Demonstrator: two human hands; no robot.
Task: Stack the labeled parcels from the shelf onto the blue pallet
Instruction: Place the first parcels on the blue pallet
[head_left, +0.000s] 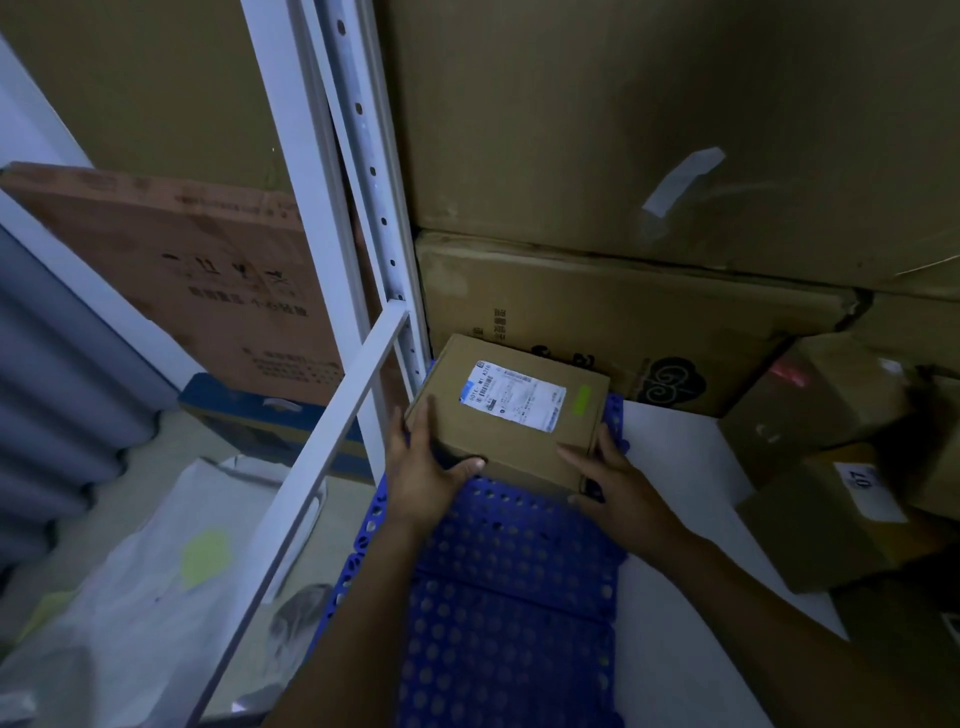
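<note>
1. Parcel (511, 415): a brown cardboard box at the far end of the blue pallet (498, 597). It lies close to the big cartons (623, 322) behind it and just right of the white shelf post (363, 156). Whether its base sits fully down on the pallet cannot be told.
2. Left grip (423, 467): clamped on the parcel's left end, with your fingers laid along the side and your thumb hooked over the near face.
3. Right grip (618, 483): clamped on the near right corner, with your thumb on top and your fingers down the right side.
4. Key relation: the parcel lies straight ahead of you, between the two grips. Its long axis runs across the pallet from left to right, so each grip takes one short end. Neither grip is clearly the nearer.
5. Heading: the axis is slightly skewed, with the right end turned toward you and the left end toward the shelf post. The white label (511, 396) faces up with its long side along the same axis. A green sticker (583, 399) marks the right end.
6. Judgement: this looks like the setting-down step. Your next move probably calls for squaring the parcel to the pallet's far edge before you let go.
</note>
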